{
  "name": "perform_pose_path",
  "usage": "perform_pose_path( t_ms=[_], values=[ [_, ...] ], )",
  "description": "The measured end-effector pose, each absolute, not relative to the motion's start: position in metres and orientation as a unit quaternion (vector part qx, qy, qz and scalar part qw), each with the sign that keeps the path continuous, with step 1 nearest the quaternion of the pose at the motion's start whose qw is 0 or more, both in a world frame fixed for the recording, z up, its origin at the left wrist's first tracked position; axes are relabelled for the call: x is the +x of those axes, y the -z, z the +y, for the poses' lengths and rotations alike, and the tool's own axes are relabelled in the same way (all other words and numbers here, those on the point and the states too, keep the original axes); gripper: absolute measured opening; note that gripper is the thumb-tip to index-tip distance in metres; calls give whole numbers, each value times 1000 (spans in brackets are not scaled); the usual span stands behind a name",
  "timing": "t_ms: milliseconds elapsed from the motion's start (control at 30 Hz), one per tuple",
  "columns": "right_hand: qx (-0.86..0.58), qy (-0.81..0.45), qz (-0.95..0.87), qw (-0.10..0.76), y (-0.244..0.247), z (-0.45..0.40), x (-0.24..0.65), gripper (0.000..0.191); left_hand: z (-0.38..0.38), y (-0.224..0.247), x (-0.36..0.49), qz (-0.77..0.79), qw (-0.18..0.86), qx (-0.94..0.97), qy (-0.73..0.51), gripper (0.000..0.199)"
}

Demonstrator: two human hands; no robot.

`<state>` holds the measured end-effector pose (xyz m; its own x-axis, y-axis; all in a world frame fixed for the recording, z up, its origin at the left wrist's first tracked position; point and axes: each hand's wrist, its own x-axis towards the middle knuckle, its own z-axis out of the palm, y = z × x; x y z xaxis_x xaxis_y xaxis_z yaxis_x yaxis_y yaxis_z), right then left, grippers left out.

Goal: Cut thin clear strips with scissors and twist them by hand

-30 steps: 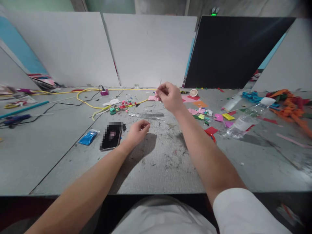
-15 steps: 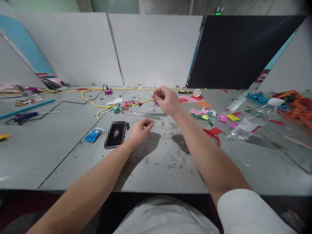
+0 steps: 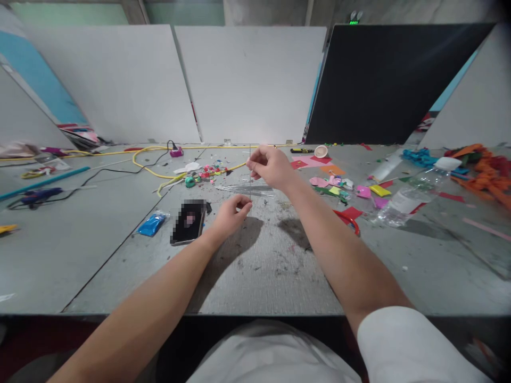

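Right hand [image 3: 270, 166] lowered slightly, pinching upright wire [image 3: 250, 186] with left hand [image 3: 231, 214], littered grey table [image 3: 275, 282], white panels [image 3: 247, 80].

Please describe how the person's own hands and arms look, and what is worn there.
The left hand and right hand are ungloved, forearms bare, with no watch or bracelet visible. The right side has a plain white short sleeve; no left sleeve is in view.

Looks like a craft workshop here | scuffed grey table [image 3: 279, 287] | bright paper scraps [image 3: 352, 214] | yellow cord [image 3: 215, 147] | concrete wall [image 3: 267, 11]
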<state>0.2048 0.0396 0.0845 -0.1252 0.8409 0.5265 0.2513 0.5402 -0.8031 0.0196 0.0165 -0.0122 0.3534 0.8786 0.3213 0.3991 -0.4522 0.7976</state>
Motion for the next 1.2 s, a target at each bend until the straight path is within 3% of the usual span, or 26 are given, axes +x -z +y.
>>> perform_pose_path(
  t_ms=[700,1200],
  values=[
    [-384,-297,-752,446,-78,47,229,23,16,9,18,420,310,775,-355,16],
    [-377,-312,-688,536,-92,43,235,32,14,8,19,407,305,791,-339,17]
  ],
)
